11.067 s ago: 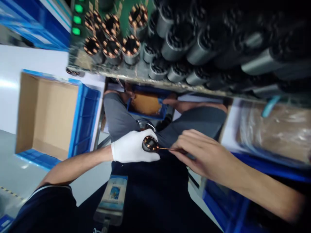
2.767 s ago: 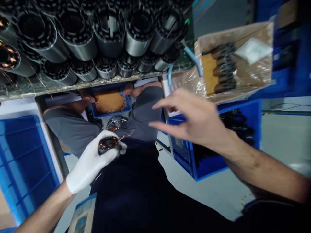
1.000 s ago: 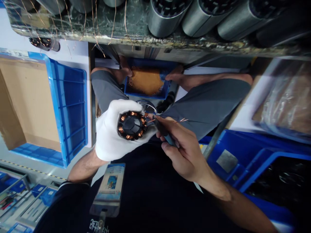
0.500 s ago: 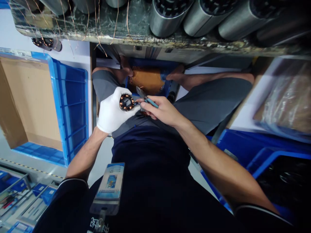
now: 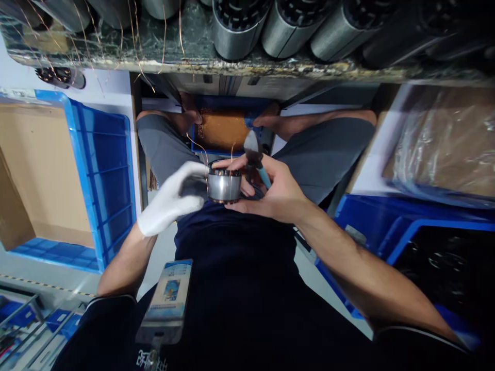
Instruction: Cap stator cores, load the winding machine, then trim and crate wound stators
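Gripping silver copper-wound stator cylinder (image 5: pixel 224 186) w/ gloved left hand (image 5: pixel 170 198) + bare right hand (image 5: pixel 276 195), which also clasps teal-handled cutters (image 5: pixel 256 154); prob mid lead-trim, next: blades onto stray wire (image 5: pixel 201 149)

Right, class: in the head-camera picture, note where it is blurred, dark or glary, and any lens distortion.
Head view: the gloved left hand smears with motion blur, while the stator and right hand read fairly sharp; the metal cylinders at upper right sink into shadow; the plastic bag shows pale glare; the bench edge bows, a wide-lens bend.
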{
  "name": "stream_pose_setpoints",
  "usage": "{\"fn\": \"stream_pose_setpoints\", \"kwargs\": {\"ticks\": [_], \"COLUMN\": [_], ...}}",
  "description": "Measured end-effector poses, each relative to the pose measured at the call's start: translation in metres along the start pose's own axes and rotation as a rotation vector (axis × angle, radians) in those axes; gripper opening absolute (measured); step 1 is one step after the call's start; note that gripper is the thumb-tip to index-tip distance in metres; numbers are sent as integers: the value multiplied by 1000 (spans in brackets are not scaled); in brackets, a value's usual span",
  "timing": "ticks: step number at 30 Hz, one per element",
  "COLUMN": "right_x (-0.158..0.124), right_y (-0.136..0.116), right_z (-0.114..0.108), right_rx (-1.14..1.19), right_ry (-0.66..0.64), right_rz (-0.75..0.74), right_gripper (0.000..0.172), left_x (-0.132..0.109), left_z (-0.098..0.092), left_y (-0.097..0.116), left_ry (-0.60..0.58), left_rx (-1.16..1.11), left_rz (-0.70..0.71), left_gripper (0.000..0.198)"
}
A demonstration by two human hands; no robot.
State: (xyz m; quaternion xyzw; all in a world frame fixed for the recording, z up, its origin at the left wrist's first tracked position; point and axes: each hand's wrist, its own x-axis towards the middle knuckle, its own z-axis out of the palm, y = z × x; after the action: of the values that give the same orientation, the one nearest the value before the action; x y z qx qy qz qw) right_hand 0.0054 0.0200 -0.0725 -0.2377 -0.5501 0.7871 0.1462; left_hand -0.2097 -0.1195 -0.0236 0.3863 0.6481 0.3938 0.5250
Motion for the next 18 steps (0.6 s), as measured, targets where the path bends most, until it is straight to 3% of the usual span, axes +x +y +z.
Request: {"fn": "stream_pose_setpoints", "kwargs": {"ticks": [2, 4, 7, 10, 13, 18], "right_x": [-6, -12, -26, -44, -56, -59], "right_y": [-10, -23, -45, -63, -73, -80], "right_z": [5, 7, -2, -18, -31, -38], "right_rx": [-56, -220, -546, -777, -882, -1018], "right_ry": [-39, -72, -65, -99, -169, -256], "right_rz": [-109, -195, -276, -247, -191, -303], "right_gripper": [49, 46, 54, 69, 79, 82], "left_x": [5, 10, 14, 14, 14, 13], "left_z": [11, 21, 28, 27, 25, 28], "left_y": [2, 9, 24, 32, 31, 27], "left_ry": [-263, -343, -304, -250, -228, -280], "left_rx": [-254, -322, -267, -198, -94, -50], "left_rz": [-140, -177, -176, -123, -42, -39], "left_gripper": [44, 35, 20, 20, 23, 30]}}
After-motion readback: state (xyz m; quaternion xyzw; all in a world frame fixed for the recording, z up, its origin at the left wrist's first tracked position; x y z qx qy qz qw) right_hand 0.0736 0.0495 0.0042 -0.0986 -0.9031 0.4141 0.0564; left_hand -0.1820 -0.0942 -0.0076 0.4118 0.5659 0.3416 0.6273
